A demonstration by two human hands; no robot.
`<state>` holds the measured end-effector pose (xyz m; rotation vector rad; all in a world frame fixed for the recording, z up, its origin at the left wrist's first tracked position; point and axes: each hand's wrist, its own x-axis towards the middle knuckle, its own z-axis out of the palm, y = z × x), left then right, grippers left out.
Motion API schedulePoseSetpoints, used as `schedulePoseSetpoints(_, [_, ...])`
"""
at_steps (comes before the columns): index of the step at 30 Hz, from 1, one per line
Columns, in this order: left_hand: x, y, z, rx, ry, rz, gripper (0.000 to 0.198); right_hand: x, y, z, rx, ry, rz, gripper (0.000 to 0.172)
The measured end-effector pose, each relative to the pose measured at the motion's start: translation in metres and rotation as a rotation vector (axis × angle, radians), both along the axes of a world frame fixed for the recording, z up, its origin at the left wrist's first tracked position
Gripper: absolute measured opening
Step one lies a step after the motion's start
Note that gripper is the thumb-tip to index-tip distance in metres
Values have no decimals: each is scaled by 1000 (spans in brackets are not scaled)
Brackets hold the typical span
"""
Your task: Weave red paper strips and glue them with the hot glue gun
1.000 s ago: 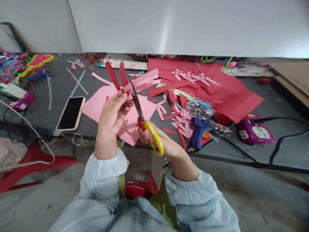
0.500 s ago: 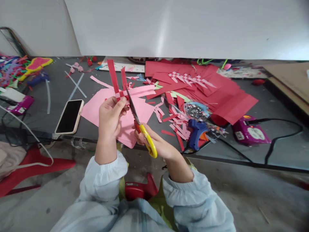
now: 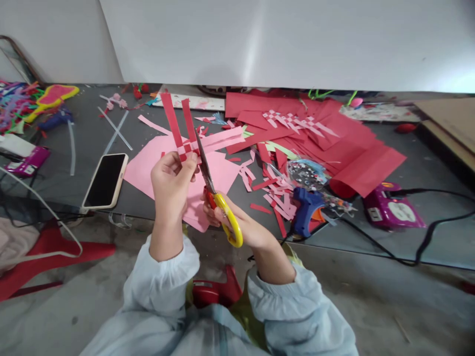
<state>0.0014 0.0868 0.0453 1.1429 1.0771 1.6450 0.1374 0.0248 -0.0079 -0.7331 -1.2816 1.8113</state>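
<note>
1. Woven paper piece point(image 3: 189, 147) is sitting up in the air over the near edge of the table point(image 3: 85, 143), at 12 o'clock from the left hand point(image 3: 170, 185).
2. The left hand is pinching the bottom of the weave between thumb and fingers. The other fingers are curling in.
3. Two long red strips are sticking out of the weave toward 12 o'clock, leaning a little to 11. The pink strips are sticking out toward 2 o'clock.
4. The right hand point(image 3: 237, 225) is closing around the yellow handles of the scissors point(image 3: 211, 188). It is waiting at 4 o'clock from the weave, lower and closer to the body.
5. The scissor blades are pointing toward 11 o'clock. They are lying right along the right side of the weave, where the pink strips are coming out. The blades are looking almost shut, but I cannot tell if paper is sitting between them.
6. The left hand is touching the weave; the right hand is reaching it only through the blades.
7. A pink paper sheet point(image 3: 218, 173) is lying under both hands. A phone point(image 3: 105, 180) is resting at 9 o'clock, screen dark. A blue glue gun point(image 3: 308, 210) is lying at 3 o'clock, and red paper sheets point(image 3: 356, 148) are spreading out at 2 o'clock.
8. A purple box point(image 3: 393, 210) is showing a white label, but the writing is too small to read. No other words are showing.
</note>
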Motion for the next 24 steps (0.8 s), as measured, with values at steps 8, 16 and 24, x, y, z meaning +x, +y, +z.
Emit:
schedulePoseSetpoints(8, [-2,-2,1,12,60,14,11,2,-2,1,-21,40,29,36])
schedulePoseSetpoints(16, [-1,-4,0,24,68,18,11,4,-5,4,-30,18,20,37])
schedulePoseSetpoints(24, [-2,-6,4,18,66,2,10,4,-3,-1,0,14,21,31])
